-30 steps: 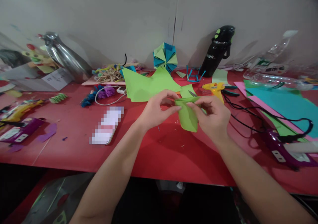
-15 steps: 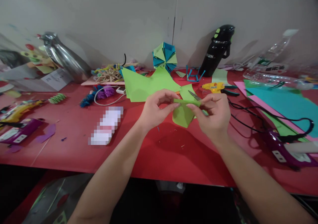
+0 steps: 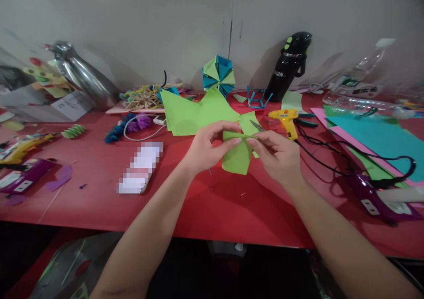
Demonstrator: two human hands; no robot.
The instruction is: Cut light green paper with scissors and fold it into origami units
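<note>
A small green paper piece with a folded upper edge hangs above the red table. Its left part is pinched by my left hand, thumb in front. On the right, my right hand grips the folded edge between thumb and fingers. Behind my hands lie large green sheets and a smaller green sheet, with the blades of scissors over it. A yellow glue gun rests beyond my right hand.
A phone lies left of my forearm. At the back stand a blue-green paper ball, a black bottle and a steel jug. Coloured sheets and a purple power strip lie right, with black cables.
The held green paper has shifted left and turned flatter to the view. My right hand has moved slightly left along its edge. More of the glue gun shows.
</note>
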